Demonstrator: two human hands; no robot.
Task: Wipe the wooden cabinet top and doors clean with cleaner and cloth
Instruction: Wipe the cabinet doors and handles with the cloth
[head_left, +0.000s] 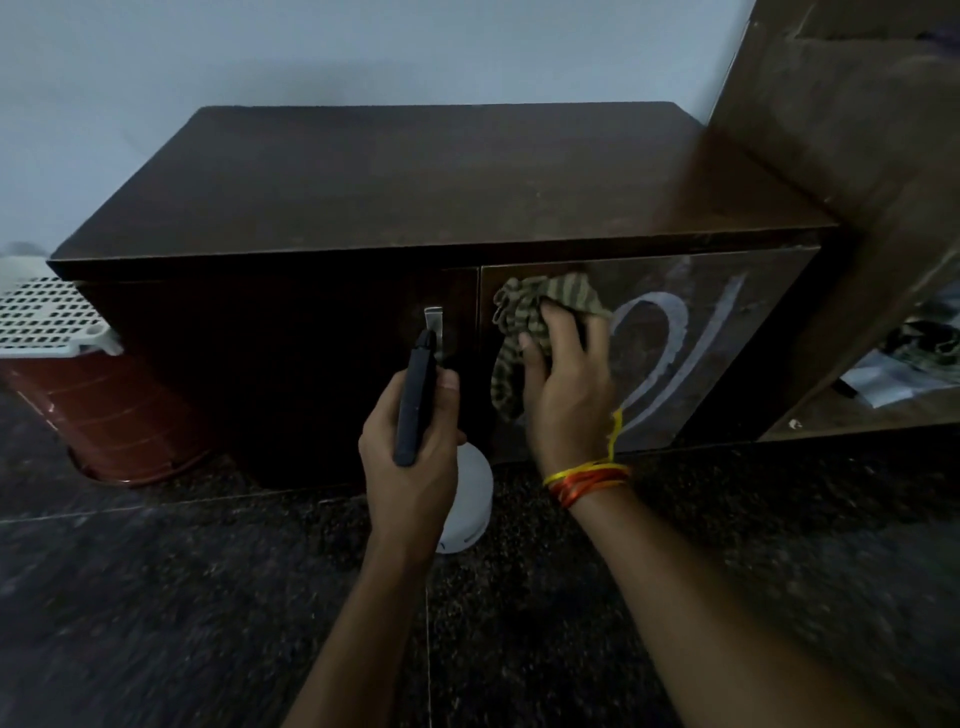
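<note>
Dark wood is filling most of your view: the cabinet (415, 182) is standing against the pale wall on a speckled stone floor (208, 597), its top bare and its two doors closed. White streaks of cleaner (670, 332) are curving across the right door (727, 338). To your left, a reddish-brown basket (119, 415) with a white perforated lid (47, 317) is sitting beside the cabinet; you cannot tell what is lying inside it. Your right hand (563, 384) is pressing a striped green cloth (535, 317) against the right door, fingers curled into the fabric, with orange and yellow threads (587, 478) circling the wrist. Your left hand (410, 457) is wrapping around a white spray bottle (475, 499), its black nozzle (415, 395) pointing at the metal handle (434, 325) of the left door (285, 364). How much liquid is sitting in the bottle cannot be told.
</note>
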